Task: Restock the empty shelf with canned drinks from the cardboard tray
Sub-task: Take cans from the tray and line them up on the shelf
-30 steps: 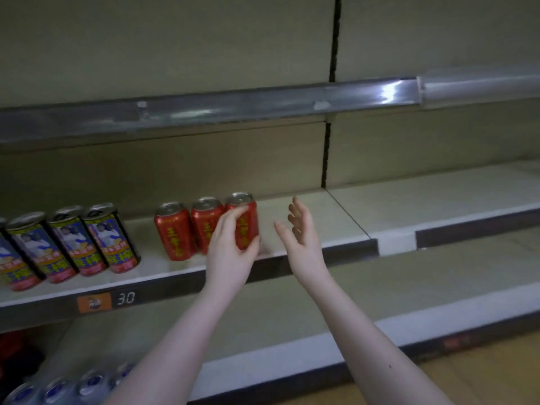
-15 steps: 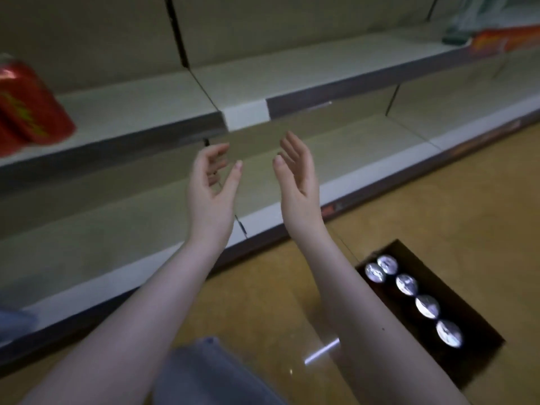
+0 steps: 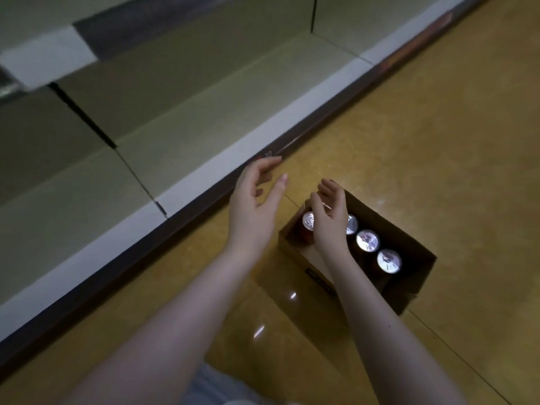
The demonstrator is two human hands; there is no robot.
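The left grip (image 3: 257, 206) hangs spread and empty over the floor (image 3: 409, 141), just left of the cardboard tray (image 3: 415, 285). The right grip (image 3: 328, 211) curves loosely above the canned drinks (image 3: 367, 240) standing in the tray and hides some of them; whether it touches one cannot be told. Farther left runs the lower shelf (image 3: 204, 118), with a price tag (image 3: 268, 154) on its edge too blurred to read.

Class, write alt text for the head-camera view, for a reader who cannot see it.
A right hand reaches over canned drinks in a cardboard tray on the floor, its grip unclear; the left hand hangs open beside the tray. A low shelf runs alongside.
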